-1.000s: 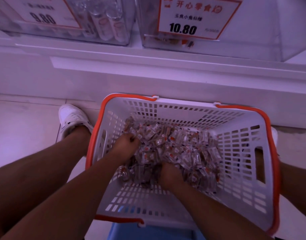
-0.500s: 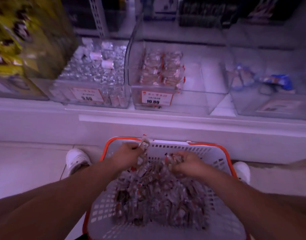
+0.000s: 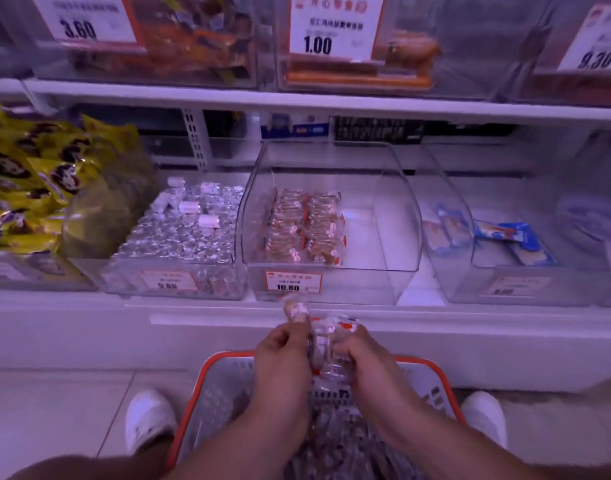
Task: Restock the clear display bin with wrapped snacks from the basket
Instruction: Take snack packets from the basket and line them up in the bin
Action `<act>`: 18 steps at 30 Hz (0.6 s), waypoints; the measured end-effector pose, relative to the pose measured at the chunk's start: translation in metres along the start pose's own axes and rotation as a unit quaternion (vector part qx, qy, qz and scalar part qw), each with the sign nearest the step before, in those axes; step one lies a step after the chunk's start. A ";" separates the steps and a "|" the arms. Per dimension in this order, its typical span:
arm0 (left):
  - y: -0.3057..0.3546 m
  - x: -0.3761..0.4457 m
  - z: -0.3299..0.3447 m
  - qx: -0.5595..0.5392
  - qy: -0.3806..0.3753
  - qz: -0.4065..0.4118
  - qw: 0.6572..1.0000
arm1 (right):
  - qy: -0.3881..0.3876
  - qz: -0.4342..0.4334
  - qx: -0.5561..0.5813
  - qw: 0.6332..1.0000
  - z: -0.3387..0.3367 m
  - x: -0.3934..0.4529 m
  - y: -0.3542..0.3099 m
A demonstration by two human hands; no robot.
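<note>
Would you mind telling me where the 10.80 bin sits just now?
In the head view, the 10.80 bin sits centre on the lower shelf, between the foil-sweets bin and the blue-packet bin.

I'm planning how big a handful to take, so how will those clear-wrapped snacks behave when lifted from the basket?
The wrapped snacks look small and glossy, so probably light but slippery. The left hand and right hand clutch a loose bunch, so pieces may slide out. The neat rows in the clear display bin suggest they lie flat.
</note>
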State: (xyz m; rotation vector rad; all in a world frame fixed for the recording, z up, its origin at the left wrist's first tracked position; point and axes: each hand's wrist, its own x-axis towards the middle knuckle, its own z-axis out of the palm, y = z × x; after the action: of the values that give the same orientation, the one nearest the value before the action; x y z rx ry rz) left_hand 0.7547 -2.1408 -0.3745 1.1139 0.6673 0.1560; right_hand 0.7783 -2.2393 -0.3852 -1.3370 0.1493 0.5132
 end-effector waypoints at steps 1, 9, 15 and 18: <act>0.000 0.004 0.003 -0.001 0.003 0.001 1.000 | 0.008 -0.006 -0.028 1.000 -0.001 0.005 0.003; -0.006 0.022 0.003 0.058 -0.005 0.037 0.998 | -0.039 0.028 0.018 0.999 0.003 0.021 0.010; 0.013 0.033 -0.003 0.104 -0.042 0.046 0.993 | -0.071 0.022 0.064 0.995 -0.005 0.015 -0.018; 0.020 0.038 -0.014 0.153 -0.065 0.122 0.979 | -0.053 0.000 0.047 0.997 -0.010 0.011 -0.024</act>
State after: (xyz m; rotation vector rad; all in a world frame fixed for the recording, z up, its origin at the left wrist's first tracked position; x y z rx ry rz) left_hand 0.7815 -2.1044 -0.3769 1.4885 0.4446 0.1921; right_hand 0.8001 -2.2492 -0.3703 -1.2150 0.0860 0.5686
